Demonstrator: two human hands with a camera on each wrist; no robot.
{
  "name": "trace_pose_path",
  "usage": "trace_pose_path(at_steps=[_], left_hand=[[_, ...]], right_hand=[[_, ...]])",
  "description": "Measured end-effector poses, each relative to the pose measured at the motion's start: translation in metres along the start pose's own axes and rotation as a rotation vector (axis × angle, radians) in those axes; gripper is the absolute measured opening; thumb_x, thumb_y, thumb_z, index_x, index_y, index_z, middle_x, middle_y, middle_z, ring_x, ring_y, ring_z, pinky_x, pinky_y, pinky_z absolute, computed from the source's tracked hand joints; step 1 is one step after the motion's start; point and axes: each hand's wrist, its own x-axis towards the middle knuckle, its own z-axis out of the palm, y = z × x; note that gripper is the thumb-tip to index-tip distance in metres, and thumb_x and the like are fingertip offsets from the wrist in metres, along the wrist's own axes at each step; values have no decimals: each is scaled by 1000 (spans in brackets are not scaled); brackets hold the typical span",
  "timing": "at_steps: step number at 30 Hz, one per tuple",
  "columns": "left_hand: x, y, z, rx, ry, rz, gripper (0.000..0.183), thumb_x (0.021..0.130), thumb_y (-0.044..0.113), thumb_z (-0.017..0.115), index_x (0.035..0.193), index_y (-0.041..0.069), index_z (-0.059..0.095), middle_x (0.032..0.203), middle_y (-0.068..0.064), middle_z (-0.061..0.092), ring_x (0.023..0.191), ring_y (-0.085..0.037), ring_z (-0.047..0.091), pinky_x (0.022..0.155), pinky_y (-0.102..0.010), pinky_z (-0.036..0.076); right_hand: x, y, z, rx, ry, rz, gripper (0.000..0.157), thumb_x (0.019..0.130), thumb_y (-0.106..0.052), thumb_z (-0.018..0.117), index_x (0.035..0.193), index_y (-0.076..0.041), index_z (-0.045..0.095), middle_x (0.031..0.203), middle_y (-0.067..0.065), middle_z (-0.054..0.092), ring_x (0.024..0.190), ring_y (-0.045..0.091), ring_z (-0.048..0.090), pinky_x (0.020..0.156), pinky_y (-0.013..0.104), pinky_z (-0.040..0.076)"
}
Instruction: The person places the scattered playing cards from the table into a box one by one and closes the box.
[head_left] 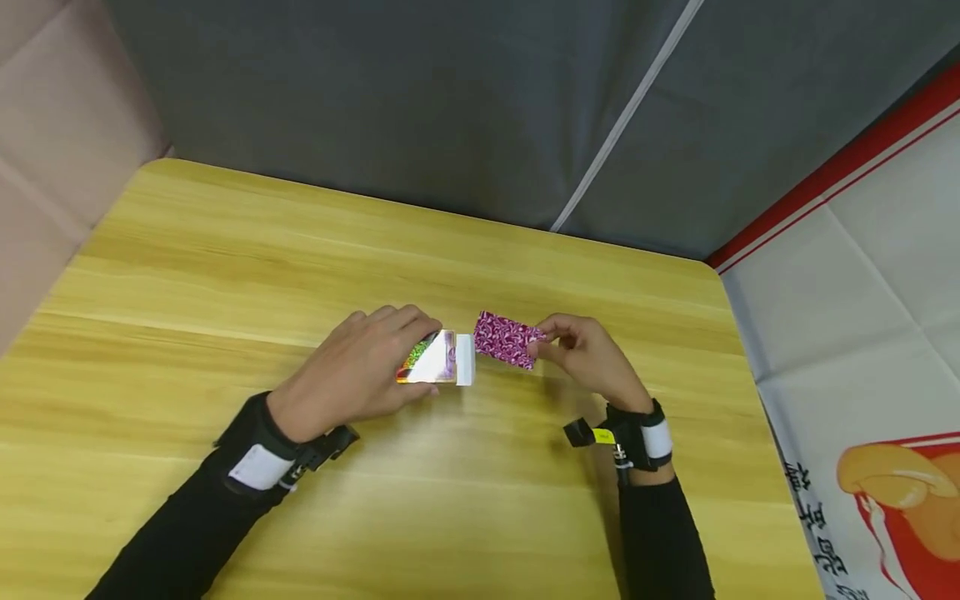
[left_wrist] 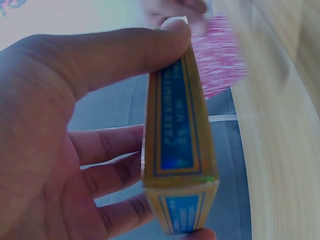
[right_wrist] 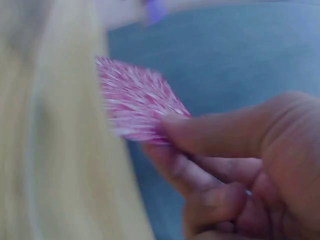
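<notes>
My left hand (head_left: pixel 367 362) grips a small shiny card box (head_left: pixel 431 358) with a white flap (head_left: pixel 465 360) out at its right end. In the left wrist view the box's narrow side (left_wrist: pixel 177 120) is gold and blue with blurred print, thumb on one side and fingers on the other. Just right of the flap, my right hand (head_left: pixel 596 354) pinches a pink-and-white patterned playing card (head_left: pixel 506 339) between thumb and fingers. The card (right_wrist: pixel 135 100) looks motion-blurred in the right wrist view. Whether it is one card or several, I cannot tell. Card and box are slightly apart.
Both hands are above a yellow wood-grain table (head_left: pixel 420 508). A dark grey curtain or panel (head_left: pixel 375 92) stands behind its far edge. To the right is a white wall (head_left: pixel 885 275) with a red band and a printed picture. Each wrist wears a black strap with a camera.
</notes>
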Motion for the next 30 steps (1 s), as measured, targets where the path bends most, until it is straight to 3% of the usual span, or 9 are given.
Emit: trace_pose_path(at_steps=[3,5,12,19,25,30], left_hand=[[0,-1,-1,-1,-4,-3,71,72,45,79,128,6,60,121,-9,66,99,-22,58,69,-41,50],[0,-2,-1,-4,-3,-7,72,71,45,80,128,6,59,121,-9,66,99,-22,58,69,-41,49],[-2,-2,-1,-15,30,-2,74,71,46,80,129,6,58,123,-9,65,102,-22,57,70,-40,49],[-3,-1,-1,12,61,35,72,71,45,80,128,6,59,121,-9,66,97,-22,59,66,-40,48],[-2,2,0,42,48,61,68,74,44,78,128,7,59,120,-9,66,98,-23,59,67,-40,48],[0,7,4,38,17,91,67,74,46,77,127,8,60,120,-8,66,97,-21,59,67,-39,48]], right_hand=[[-15,-16,-8,73,74,1,25,91,-37,62,92,-13,71,83,12,70,66,21,46,55,28,35],[-23,-25,-8,119,81,-3,27,92,-39,61,90,-13,71,82,11,71,66,20,46,56,28,34],[-27,-43,2,108,-5,-70,23,93,-31,62,81,-13,71,69,7,63,56,16,40,52,26,32],[-23,-43,12,103,-54,-60,23,93,-22,62,75,-9,68,69,11,66,52,14,35,49,23,28],[-22,-43,18,89,-80,-30,18,90,-11,61,73,-6,65,71,15,65,52,13,38,49,23,29],[-19,-45,28,82,-114,-50,22,92,-16,62,72,-5,66,66,18,64,49,12,36,46,22,27]])
